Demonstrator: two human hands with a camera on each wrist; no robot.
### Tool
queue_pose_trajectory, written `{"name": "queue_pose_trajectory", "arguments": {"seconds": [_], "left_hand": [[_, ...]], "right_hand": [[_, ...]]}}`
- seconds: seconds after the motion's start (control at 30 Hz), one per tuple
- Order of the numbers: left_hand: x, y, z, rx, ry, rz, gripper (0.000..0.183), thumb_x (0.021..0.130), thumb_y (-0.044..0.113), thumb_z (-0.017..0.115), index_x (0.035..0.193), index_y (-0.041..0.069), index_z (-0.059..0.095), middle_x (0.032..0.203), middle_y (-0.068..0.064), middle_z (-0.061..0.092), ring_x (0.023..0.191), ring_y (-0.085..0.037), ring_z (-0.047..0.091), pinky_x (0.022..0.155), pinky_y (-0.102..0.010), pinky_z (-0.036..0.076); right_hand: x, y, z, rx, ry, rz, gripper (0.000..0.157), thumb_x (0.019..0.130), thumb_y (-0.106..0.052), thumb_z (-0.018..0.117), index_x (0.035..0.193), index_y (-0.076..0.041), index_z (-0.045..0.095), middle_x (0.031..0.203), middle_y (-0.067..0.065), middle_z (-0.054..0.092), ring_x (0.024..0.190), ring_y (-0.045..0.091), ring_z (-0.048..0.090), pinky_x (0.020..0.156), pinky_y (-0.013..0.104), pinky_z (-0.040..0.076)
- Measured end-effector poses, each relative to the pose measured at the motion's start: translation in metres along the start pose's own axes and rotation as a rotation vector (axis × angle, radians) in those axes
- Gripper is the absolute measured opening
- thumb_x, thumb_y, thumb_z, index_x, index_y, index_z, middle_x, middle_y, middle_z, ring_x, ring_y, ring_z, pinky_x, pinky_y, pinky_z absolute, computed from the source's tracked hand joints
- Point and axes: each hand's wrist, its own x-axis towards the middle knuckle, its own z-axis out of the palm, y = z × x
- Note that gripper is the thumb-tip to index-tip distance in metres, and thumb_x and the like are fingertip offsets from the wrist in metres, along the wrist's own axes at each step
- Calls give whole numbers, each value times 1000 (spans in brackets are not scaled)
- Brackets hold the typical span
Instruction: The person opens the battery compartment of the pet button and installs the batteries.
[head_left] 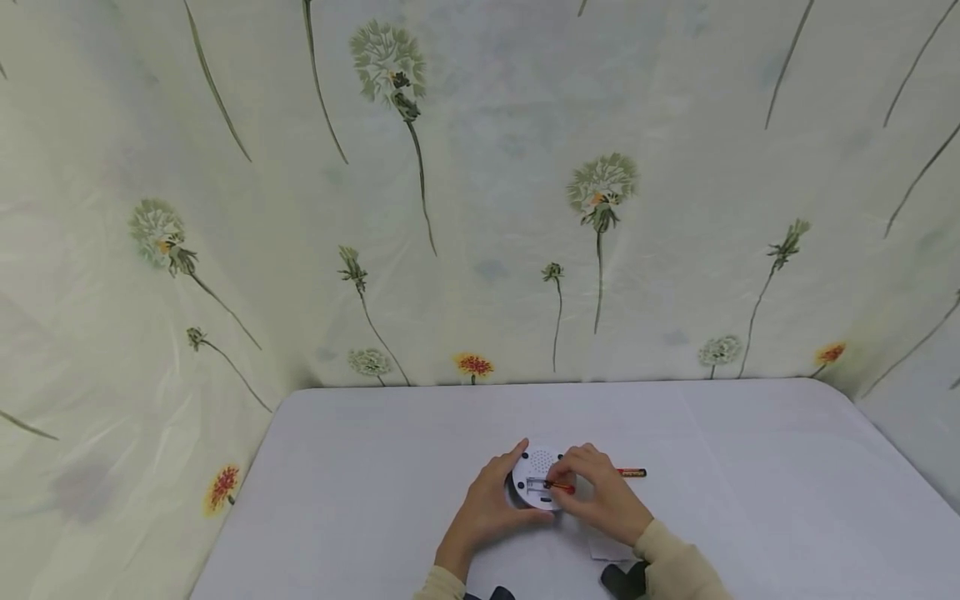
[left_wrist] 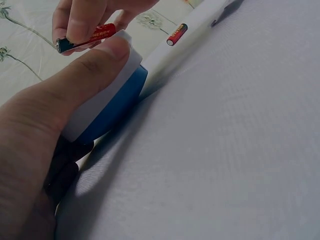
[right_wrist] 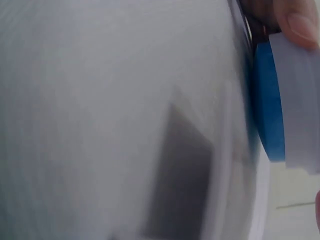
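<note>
A round device (head_left: pixel 541 457), white on its upturned face and blue below (left_wrist: pixel 117 102), sits over the table. Its face shows small holes, dark feet and an open battery slot (head_left: pixel 534 485). My left hand (head_left: pixel 491 504) grips it from the left side, thumb on the near edge. Above the slot, my right hand (head_left: pixel 603 492) pinches a red battery (left_wrist: pixel 102 33) with a dark end between thumb and fingers. In the head view the battery overlaps the right part of the slot. The right wrist view shows the device's side and a left fingertip (right_wrist: pixel 302 25).
Another red battery (head_left: pixel 632 472) lies on the white tablecloth (head_left: pixel 375 467), just beyond my right hand. A flat white piece (head_left: pixel 609 547) lies by the right wrist. Black objects (head_left: pixel 624 579) show near the sleeves. A flower-printed curtain (head_left: pixel 480 208) rises behind the table.
</note>
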Motion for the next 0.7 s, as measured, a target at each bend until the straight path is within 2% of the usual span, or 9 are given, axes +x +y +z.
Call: {"name": "queue_pose_trajectory", "arguments": {"seconds": [0.17,0.47,0.7], "left_hand": [[0,0,0,12,0,5,100,63,64,76,147,33,31,138,5,51,117,-13,50,95,-41,44],[1,-1,0,4,-9,12,97,65,60,77,147,33,32,135,5,53,114,-11,50,95,-37,44],[1,-3,1,4,7,38,95,67,56,78,146,31,33,133,3,55,114,-12,52,94,-37,45]], "right_hand": [[3,-3,6,-22,45,-66,30,74,-11,78,94,-28,63,87,-20,59,86,2,48,80,28,36],[3,-9,9,-69,0,6,28,74,-18,79,91,-33,62,90,-26,57,90,-2,47,86,33,36],[3,-9,13,-70,-2,-22,25,76,-19,78,92,-30,63,90,-23,58,90,-1,47,85,33,35]]}}
